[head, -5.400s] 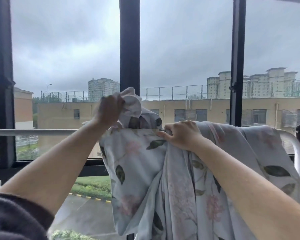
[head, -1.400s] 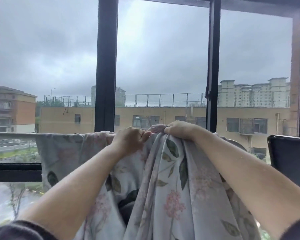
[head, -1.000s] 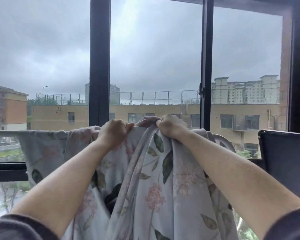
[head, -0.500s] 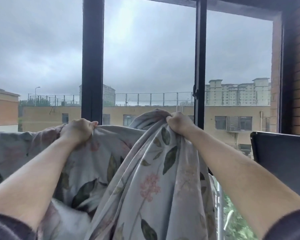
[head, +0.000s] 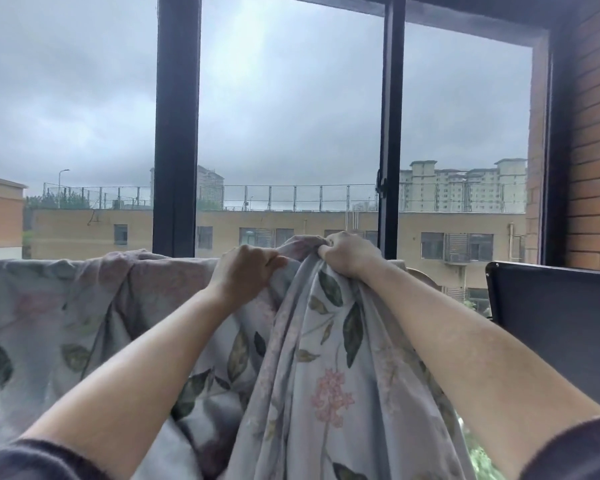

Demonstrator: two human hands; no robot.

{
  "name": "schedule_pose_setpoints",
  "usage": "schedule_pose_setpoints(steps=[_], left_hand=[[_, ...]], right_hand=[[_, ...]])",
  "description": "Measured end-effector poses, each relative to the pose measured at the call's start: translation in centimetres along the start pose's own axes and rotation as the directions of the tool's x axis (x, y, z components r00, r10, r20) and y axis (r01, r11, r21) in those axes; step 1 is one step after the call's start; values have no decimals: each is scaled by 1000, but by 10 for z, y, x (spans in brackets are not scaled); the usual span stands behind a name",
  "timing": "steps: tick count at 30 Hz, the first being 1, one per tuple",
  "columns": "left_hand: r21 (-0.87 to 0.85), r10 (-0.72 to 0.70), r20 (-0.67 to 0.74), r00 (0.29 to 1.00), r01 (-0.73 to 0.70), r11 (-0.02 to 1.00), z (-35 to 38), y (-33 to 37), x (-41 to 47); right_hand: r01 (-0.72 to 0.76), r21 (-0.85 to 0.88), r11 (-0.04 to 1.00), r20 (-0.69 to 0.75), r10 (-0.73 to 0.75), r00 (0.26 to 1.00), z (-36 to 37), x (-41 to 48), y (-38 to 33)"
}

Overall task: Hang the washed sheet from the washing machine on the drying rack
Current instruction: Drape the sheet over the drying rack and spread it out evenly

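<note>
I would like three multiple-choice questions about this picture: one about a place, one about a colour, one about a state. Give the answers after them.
1. On which side of the left hand does the sheet hang spread out? A. left B. right C. above
2. What colour is the printed flower on the sheet? A. blue B. pink C. yellow
3. How is the right hand? A. flat and open B. hanging idle C. gripping bunched cloth
Answers: 1 A, the cloth stretches to the picture's left edge; 2 B, a pink bloom shows on the hanging fold; 3 C, it curls round a gathered fold.
</note>
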State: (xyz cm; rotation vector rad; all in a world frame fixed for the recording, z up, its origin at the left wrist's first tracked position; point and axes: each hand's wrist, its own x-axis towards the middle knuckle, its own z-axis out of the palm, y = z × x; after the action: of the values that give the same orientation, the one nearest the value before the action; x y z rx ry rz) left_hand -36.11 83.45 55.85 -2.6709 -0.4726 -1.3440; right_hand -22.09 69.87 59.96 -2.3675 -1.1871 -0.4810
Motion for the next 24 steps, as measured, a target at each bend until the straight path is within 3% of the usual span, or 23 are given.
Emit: schedule_pose_setpoints(steps=[3,10,12,17,19,21,24], left_hand=[[-49,-28,-56,998,26,998,-3,-8,-1],[-16,-260,-229,938,264,965,-32,-82,0],[58,-339,-207,918,358,932,-39,-89,1],[209,-539,7,842,526,824,-36,-85,5],[228,-465,28,885,447,865,-33,-74,5],[213,-280,20,960,270,939,-27,-52,4],[190,-84,54,995,73,979,-15,-18,-2]], right_hand=[[-48,49,998,-70,51,996,0,3,-4],[-100,160,982,-158,125,979,-22,15,-12],[-79,183,980,-152,107,982,-20,16,-19],[-2,124,992,-11,3,1000,10,8,-25],[38,96,995,-11,-37,999,14,7,-27],[60,88,994,-12,-59,998,13,7,-29],[63,87,994,-13,-63,998,12,6,-27]])
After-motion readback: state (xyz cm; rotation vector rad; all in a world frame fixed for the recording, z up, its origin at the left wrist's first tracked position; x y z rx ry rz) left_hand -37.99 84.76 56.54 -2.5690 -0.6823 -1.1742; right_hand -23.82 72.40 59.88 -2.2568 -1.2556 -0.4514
